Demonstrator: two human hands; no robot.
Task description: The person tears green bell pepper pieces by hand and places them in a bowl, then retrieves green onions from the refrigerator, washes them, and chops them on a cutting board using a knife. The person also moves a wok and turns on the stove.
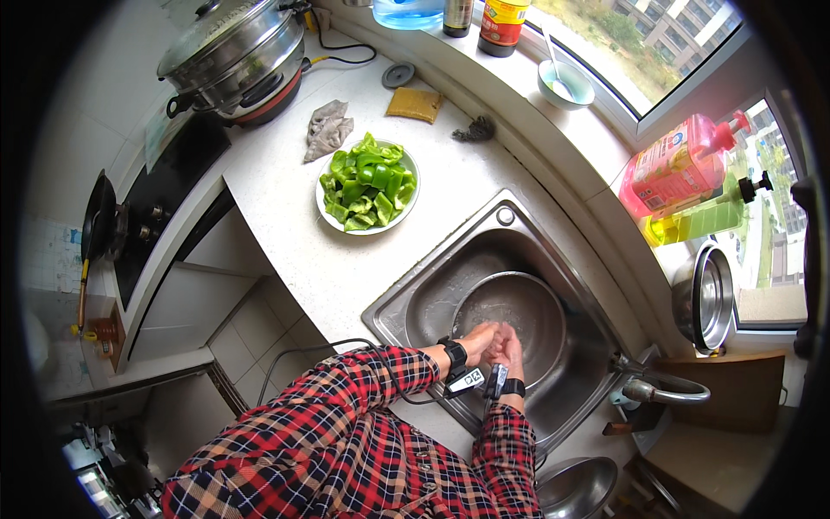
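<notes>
My left hand and my right hand meet over a round metal basin that sits in the steel sink. Their fingers are curled in against each other. Whether anything lies between them is hidden. Each wrist wears a black strap with a small device, and a black cable runs off to the left from the left one. A little water shows in the bottom of the basin. Left of the sink, a white plate heaped with cut green pepper pieces stands on the white counter.
A faucet stands right of the sink. Behind it are a grey rag, a yellow sponge and a dark scrubber. Soap bottles and a bowl with a spoon line the sill. A steamer pot stands far left.
</notes>
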